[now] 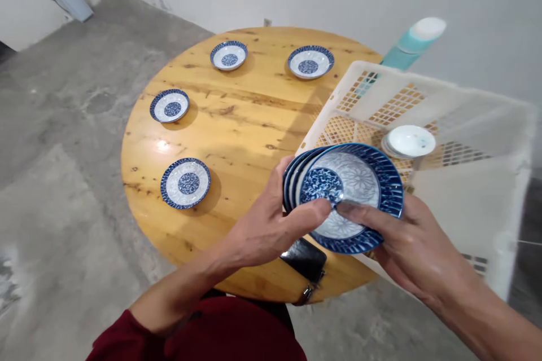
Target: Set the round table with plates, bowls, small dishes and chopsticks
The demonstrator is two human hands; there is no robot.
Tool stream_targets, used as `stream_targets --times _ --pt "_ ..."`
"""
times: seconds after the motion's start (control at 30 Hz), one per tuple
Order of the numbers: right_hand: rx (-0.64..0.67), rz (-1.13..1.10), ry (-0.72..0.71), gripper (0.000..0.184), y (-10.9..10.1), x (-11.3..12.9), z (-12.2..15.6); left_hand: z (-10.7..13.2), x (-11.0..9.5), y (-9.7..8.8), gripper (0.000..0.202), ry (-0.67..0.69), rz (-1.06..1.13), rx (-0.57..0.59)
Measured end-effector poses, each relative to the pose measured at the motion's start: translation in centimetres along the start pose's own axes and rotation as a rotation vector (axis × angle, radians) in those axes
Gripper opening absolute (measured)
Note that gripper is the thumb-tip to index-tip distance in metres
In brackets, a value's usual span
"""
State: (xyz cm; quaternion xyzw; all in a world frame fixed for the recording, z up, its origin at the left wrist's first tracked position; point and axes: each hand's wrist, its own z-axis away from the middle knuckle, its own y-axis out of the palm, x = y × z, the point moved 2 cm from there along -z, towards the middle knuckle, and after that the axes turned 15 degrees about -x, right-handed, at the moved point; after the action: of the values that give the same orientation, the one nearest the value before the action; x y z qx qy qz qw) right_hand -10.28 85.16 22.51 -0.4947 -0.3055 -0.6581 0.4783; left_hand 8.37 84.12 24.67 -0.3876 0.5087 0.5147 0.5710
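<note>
Both hands hold a tilted stack of blue-and-white patterned plates (351, 180) above the near right part of a round wooden table (237, 118). My left hand (271, 225) grips the stack from the left, thumb lying across the top plate's face. My right hand (406, 242) closes on the stack's lower right rim, thumb on top. Several matching plates lie singly on the table: near left (185, 183), left (169, 105), far middle (228, 55) and far right (310, 61).
A white plastic lattice crate (466, 124) stands on the table's right side with small white dishes (409, 141) inside. A dark wallet or phone (305, 262) lies at the table's near edge. A teal and white object (412, 39) stands behind the crate. Bare concrete floor surrounds the table.
</note>
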Motion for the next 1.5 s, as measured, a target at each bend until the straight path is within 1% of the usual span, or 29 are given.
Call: stream_targets --times 0.1,0.2,0.27,0.37,0.43,0.5,0.6,0.67,0.77,0.83,0.9,0.97,1.07,1.13,1.2,1.33,1.4,1.5 --pt "0.076 0.081 0.063 0.038 0.8 -2.5 1.7 2.7 1.0 -2.1 0.073 -0.017 -0.004 -0.028" --pt "0.104 0.105 0.095 0.042 1.9 -5.7 4.3 5.9 3.0 -4.3 0.074 -0.061 0.013 -0.008" --pt "0.084 0.094 0.135 0.047 3.1 -8.1 6.6 8.2 4.8 -5.9 0.076 -0.128 0.024 -0.002" --pt "0.0 0.059 0.237 0.054 5.6 -12.0 11.1 11.9 7.8 -9.0 0.08 -0.232 0.032 -0.01" --pt "-0.038 0.023 0.319 0.056 7.8 -14.5 14.6 14.7 9.7 -11.6 0.079 -0.272 0.025 -0.01" --pt "-0.054 -0.007 0.373 0.057 10.4 -16.7 18.3 17.6 11.4 -14.5 0.075 -0.316 0.02 -0.011" --pt "-0.096 -0.028 0.422 0.055 14.8 -19.5 23.6 22.1 13.3 -19.6 0.07 -0.402 0.034 -0.025" --pt "-0.108 -0.04 0.462 0.054 17.7 -20.9 26.7 25.0 14.3 -23.2 0.067 -0.426 0.034 -0.045" --pt "-0.064 -0.032 0.494 0.05 22.1 -22.2 30.3 28.8 15.3 -28.1 0.067 -0.425 0.013 -0.106" --pt "-0.01 -0.014 0.477 0.044 24.9 -22.6 32.1 31.0 15.7 -30.9 0.068 -0.428 0.021 -0.159" --pt "0.048 -0.004 0.435 0.04 27.4 -22.6 33.3 32.7 15.9 -33.3 0.07 -0.429 0.039 -0.216" --pt "0.099 -0.003 0.396 0.04 29.7 -22.2 34.0 33.9 15.7 -35.1 0.072 -0.44 0.031 -0.272" --pt "0.152 -0.015 0.376 0.046 32.5 -21.2 34.2 34.4 15.3 -37.5 0.073 -0.448 -0.012 -0.332" --pt "0.167 -0.038 0.365 0.049 34.2 -20.7 33.7 33.7 15.0 -38.8 0.074 -0.433 -0.03 -0.334" --pt "0.159 -0.063 0.356 0.049 35.7 -20.4 32.8 32.3 14.9 -40.1 0.074 -0.428 -0.044 -0.316" --pt "0.129 -0.098 0.379 0.045 38.8 -20.5 30.0 28.3 14.9 -42.8 0.073 -0.444 -0.144 -0.297" --pt "0.106 -0.117 0.39 0.042 40.4 -20.4 28.2 25.7 14.5 -44.2 0.072 -0.436 -0.197 -0.294" --pt "0.057 -0.157 0.393 0.041 42.7 -19.8 25.5 21.3 13.3 -46.1 0.07 -0.422 -0.241 -0.254"
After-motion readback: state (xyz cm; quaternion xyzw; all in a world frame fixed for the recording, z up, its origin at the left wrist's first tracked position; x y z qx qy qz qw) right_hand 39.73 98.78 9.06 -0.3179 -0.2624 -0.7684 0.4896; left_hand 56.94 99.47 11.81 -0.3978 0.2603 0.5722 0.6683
